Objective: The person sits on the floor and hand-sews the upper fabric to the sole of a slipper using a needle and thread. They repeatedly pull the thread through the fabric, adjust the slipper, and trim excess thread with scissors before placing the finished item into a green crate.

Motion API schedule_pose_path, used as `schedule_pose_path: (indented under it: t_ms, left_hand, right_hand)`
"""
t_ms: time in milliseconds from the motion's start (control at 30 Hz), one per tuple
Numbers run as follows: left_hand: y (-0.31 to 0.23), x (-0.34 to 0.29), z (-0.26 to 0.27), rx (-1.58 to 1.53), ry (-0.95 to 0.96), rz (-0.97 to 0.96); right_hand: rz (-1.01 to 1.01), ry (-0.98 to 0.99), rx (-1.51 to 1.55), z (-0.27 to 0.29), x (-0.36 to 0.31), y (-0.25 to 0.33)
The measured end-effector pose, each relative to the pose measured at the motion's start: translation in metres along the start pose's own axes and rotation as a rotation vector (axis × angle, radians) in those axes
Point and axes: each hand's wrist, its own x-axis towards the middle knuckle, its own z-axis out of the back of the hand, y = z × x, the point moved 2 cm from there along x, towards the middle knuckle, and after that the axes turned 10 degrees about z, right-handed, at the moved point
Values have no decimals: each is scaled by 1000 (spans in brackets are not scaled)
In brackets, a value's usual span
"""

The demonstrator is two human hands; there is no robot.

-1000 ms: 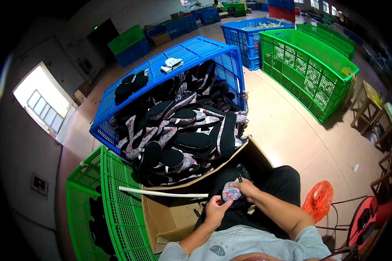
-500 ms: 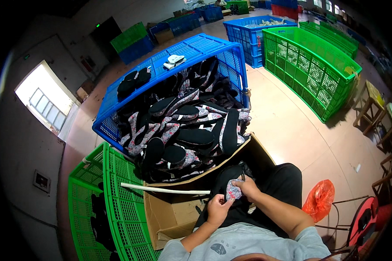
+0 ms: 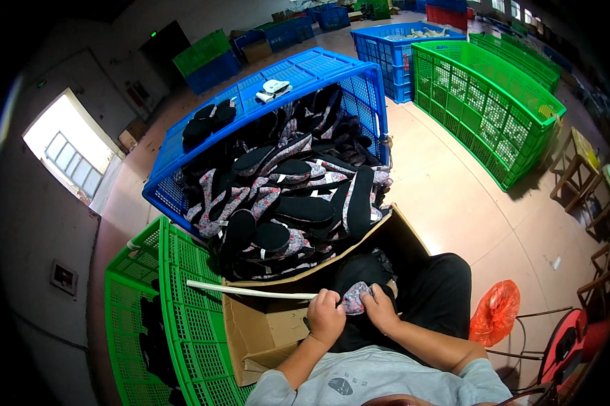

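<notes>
A floral cloth piece with a dark part (image 3: 355,300) lies over my lap between both hands. It looks like a soft shoe or slipper, but its exact kind is partly hidden. My left hand (image 3: 326,318) is closed at its left edge. From the other side my right hand (image 3: 382,310) grips it, thumb pressed on the flowered cloth. A long white strip (image 3: 251,291) ends right by my left hand; whether they touch I cannot tell. Ahead, a heap of similar black-and-floral pieces (image 3: 305,210) spills from a tipped blue crate (image 3: 264,81).
An open cardboard box (image 3: 267,338) stands against my legs. Green mesh crates (image 3: 190,304) are at my left, one with black pieces. More crates, one green (image 3: 481,115) and one blue (image 3: 386,64), stand farther right. A red plastic bag (image 3: 495,314) sits by my right side.
My left hand has moved up and curled over, beside the white strip's end. My right hand has dropped slightly, and the floral piece has turned and shifted a little left.
</notes>
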Motion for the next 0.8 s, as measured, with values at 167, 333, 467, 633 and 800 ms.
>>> schedule_pose_path:
  t_ms: [167, 333, 467, 633, 800]
  left_hand:
    - [4, 22, 7, 29, -119, -185]
    - [14, 35, 0, 19, -76, -129]
    - [21, 33, -3, -278, 169, 31]
    - [6, 30, 1, -31, 291, -98]
    - [11, 24, -3, 20, 302, -95]
  right_hand:
    - [-256, 229, 511, -5, -9, 9]
    - [-379, 199, 639, -7, 3, 29]
    - [-391, 189, 690, -15, 2, 20]
    - [-445, 172, 755, -17, 5, 11]
    - [-397, 281, 590, -1, 11, 12]
